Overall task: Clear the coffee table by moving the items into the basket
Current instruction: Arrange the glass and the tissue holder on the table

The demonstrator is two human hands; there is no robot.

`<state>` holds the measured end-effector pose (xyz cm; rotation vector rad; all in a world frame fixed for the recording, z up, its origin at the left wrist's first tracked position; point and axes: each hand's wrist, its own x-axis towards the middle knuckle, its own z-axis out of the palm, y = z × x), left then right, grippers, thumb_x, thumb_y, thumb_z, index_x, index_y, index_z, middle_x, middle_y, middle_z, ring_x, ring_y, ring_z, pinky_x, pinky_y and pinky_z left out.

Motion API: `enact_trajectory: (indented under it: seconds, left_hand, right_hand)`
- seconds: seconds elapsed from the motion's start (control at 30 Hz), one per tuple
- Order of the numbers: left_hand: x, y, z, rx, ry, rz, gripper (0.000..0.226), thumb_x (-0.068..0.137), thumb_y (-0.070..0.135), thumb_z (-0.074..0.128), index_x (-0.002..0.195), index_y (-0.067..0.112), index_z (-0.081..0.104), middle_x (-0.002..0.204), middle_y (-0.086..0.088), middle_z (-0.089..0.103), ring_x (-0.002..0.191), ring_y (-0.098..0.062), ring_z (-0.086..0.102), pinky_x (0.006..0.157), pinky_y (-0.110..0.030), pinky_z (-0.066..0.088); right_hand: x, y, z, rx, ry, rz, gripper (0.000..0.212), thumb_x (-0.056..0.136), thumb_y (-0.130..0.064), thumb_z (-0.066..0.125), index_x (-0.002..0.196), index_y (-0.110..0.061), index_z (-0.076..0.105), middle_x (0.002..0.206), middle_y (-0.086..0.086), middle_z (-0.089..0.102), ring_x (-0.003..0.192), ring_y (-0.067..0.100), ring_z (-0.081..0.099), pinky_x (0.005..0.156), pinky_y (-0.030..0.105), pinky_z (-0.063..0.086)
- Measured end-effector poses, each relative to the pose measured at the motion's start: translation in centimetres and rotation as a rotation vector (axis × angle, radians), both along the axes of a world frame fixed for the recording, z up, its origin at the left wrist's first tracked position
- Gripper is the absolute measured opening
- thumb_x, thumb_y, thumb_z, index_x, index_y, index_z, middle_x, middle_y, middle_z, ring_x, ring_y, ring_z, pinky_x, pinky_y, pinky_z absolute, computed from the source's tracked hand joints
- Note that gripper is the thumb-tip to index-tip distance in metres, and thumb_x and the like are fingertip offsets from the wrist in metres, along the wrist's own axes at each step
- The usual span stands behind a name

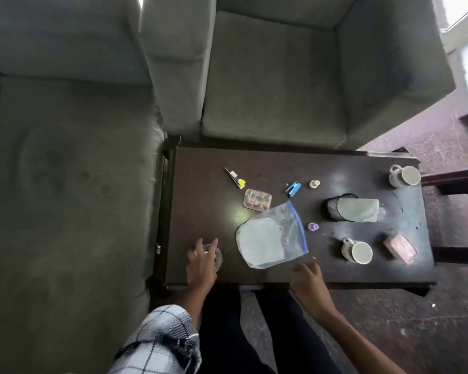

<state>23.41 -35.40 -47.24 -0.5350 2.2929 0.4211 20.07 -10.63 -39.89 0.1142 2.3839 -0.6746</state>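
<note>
Reaching with my left hand [200, 263], grip spread open over the small clear drinking glass [214, 257] at the dark wooden tabletop's [200, 211] near corner, not yet closed. Right hand [307, 279] open, empty, beside the blue-sealed clear plastic bag [270, 238]. Basket not visible.

On the coffee table [200, 163], a zip bag [272, 237] lies between a glass [219, 259] at left and two mugs [358, 251] at right.
</note>
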Motion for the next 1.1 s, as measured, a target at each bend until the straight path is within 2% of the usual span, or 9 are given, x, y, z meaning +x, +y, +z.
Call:
enact_trajectory:
  seconds: [0.1, 0.3, 0.47, 0.53, 0.63, 0.77, 0.8, 0.93, 1.1]
  left_hand:
    - [-0.2, -0.2, 0.2, 0.03, 0.019, 0.005, 0.079, 0.075, 0.02, 0.074, 0.138, 0.037, 0.03, 0.139, -0.002, 0.027, 0.118, -0.028, 0.04, 0.085, -0.035, 0.05]
    - [-1.4, 0.8, 3.0, 0.048, 0.048, 0.029, 0.077, 0.074, 0.023, 0.072, 0.137, 0.038, 0.03, 0.137, -0.001, 0.028, 0.116, -0.028, 0.043, 0.084, -0.034, 0.05]
    - [-5.2, 3.2, 6.6, 0.066, 0.12, -0.022, 0.075, 0.074, 0.026, 0.068, 0.137, 0.039, 0.029, 0.133, 0.0, 0.03, 0.114, -0.027, 0.044, 0.083, -0.038, 0.05]
    - [-7.3, 4.5, 7.9, 0.088, 0.138, -0.062, 0.076, 0.075, 0.027, 0.068, 0.138, 0.04, 0.028, 0.133, 0.001, 0.03, 0.115, -0.027, 0.043, 0.085, -0.039, 0.05]
    - [-10.9, 6.7, 9.3, 0.083, 0.161, -0.133, 0.08, 0.073, 0.024, 0.068, 0.138, 0.042, 0.025, 0.134, 0.001, 0.029, 0.116, -0.026, 0.043, 0.082, -0.039, 0.051]
    - [-15.5, 9.5, 8.8, 0.075, 0.235, -0.168, 0.08, 0.074, 0.02, 0.066, 0.139, 0.044, 0.025, 0.137, 0.005, 0.027, 0.114, -0.026, 0.044, 0.08, -0.037, 0.05]
    - [-16.5, 10.1, 8.4, 0.081, 0.253, -0.165, 0.08, 0.074, 0.019, 0.065, 0.139, 0.044, 0.025, 0.136, 0.005, 0.028, 0.114, -0.026, 0.044, 0.08, -0.037, 0.05]
    - [-20.3, 11.7, 6.5, 0.085, 0.281, -0.134, 0.082, 0.073, 0.023, 0.068, 0.14, 0.044, 0.026, 0.137, 0.003, 0.03, 0.12, -0.028, 0.044, 0.085, -0.04, 0.05]
    - [-24.3, 12.9, 4.7, 0.05, 0.306, -0.127, 0.08, 0.073, 0.029, 0.067, 0.141, 0.042, 0.026, 0.138, 0.0, 0.032, 0.121, -0.029, 0.043, 0.089, -0.041, 0.049]
  right_hand:
    - [0.5, 0.7, 0.2, 0.064, -0.037, -0.034, 0.035, 0.078, -0.004, 0.064, 0.113, -0.005, 0.058, 0.11, -0.002, 0.036, 0.089, 0.021, 0.055, 0.085, 0.033, 0.048]
    - [0.5, 2.4, 0.5, 0.066, -0.06, -0.148, 0.031, 0.08, -0.004, 0.062, 0.111, -0.005, 0.059, 0.106, 0.0, 0.041, 0.096, 0.025, 0.057, 0.081, 0.026, 0.044]
    - [-1.9, 3.3, 0.3, 0.02, -0.055, -0.133, 0.015, 0.08, -0.007, 0.054, 0.091, -0.016, 0.059, 0.101, 0.009, 0.056, 0.075, 0.006, 0.048, 0.074, 0.021, 0.038]
    - [-3.8, 3.7, -0.1, 0.012, -0.036, -0.123, 0.016, 0.078, -0.013, 0.051, 0.091, -0.016, 0.061, 0.103, 0.01, 0.057, 0.09, 0.018, 0.055, 0.076, 0.022, 0.039]
    - [-7.6, 3.9, -0.8, 0.055, 0.032, -0.05, 0.036, 0.079, -0.011, 0.055, 0.115, -0.011, 0.059, 0.121, 0.008, 0.05, 0.111, 0.029, 0.048, 0.089, 0.033, 0.041]
    - [-14.2, 3.6, -2.8, 0.203, 0.284, 0.214, 0.037, 0.073, -0.011, 0.051, 0.108, -0.012, 0.063, 0.125, 0.015, 0.052, 0.106, 0.04, 0.051, 0.08, 0.04, 0.046]
    - [-15.9, 3.4, -3.6, 0.224, 0.298, 0.261, 0.038, 0.074, -0.012, 0.052, 0.111, -0.013, 0.062, 0.131, 0.016, 0.05, 0.111, 0.041, 0.049, 0.082, 0.042, 0.046]
    - [-21.0, 2.8, -8.2, 0.24, 0.274, 0.429, 0.047, 0.091, -0.029, 0.047, 0.137, -0.023, 0.041, 0.155, 0.013, 0.02, 0.141, 0.041, 0.017, 0.108, 0.051, 0.024]
    - [-23.6, 2.3, -13.7, 0.278, 0.282, 0.575, 0.055, 0.096, -0.042, 0.036, 0.147, -0.032, 0.018, 0.159, 0.006, -0.001, 0.142, 0.044, -0.009, 0.112, 0.059, 0.008]
